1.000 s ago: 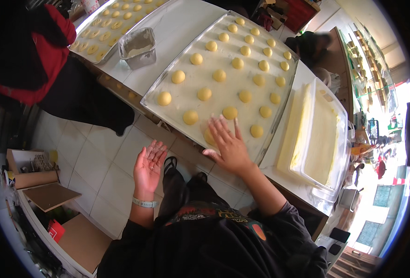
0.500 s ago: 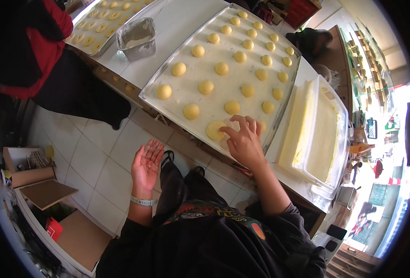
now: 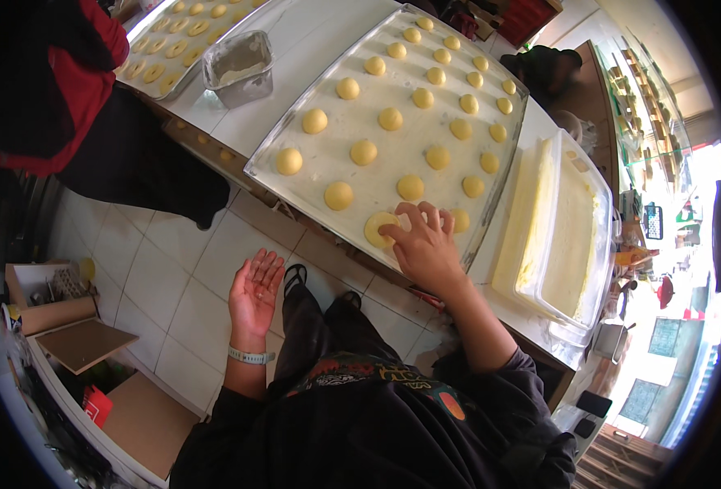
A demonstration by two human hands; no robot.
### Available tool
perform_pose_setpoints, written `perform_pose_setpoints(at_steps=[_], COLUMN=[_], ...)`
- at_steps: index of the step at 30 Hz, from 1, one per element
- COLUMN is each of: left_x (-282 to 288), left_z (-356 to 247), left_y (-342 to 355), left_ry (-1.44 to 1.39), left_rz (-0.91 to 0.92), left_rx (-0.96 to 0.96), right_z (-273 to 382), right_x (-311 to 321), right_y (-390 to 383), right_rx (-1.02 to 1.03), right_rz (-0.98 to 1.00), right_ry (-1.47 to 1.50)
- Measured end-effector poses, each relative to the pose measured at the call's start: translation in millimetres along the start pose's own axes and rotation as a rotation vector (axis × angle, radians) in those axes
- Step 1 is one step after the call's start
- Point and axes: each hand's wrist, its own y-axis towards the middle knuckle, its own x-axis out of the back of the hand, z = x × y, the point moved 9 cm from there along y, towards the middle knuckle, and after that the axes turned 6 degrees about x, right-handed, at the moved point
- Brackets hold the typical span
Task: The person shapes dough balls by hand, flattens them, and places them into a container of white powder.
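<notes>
White table (image 3: 312, 42) under trays (image 3: 325, 152), tin (image 3: 245, 91), tub (image 3: 521, 220)

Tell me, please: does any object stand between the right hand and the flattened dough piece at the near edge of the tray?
Nothing visible: the right hand reaches over the right side of the flattened dough piece. One dough ball lies just beyond the hand, another is partly hidden by it; neither blocks the way.

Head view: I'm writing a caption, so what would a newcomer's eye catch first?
A tray of yellow dough balls, slanting across the table, likely comes first. At its near edge, the right hand curls partly over a flattened dough piece; the left hand is palm up above the floor. A tub stands right of the tray.
</notes>
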Motion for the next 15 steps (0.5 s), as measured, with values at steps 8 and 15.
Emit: perform_pose_setpoints(at_steps=[8, 15], left_x=[-5.9, -71.7], left_z=[21.8, 83.2], left_y=[3.6, -22.2], left_ry=[0.005, 0.246], left_rz=[0.086, 0.331], left_rx=[0.066, 0.305], right_z=[6.8, 9.9], right_x=[0.8, -11.4], right_y=[-8.7, -7.4], right_rx=[-0.078, 0.041], right_rz=[-0.063, -0.062], right_ry=[-0.002, 0.077])
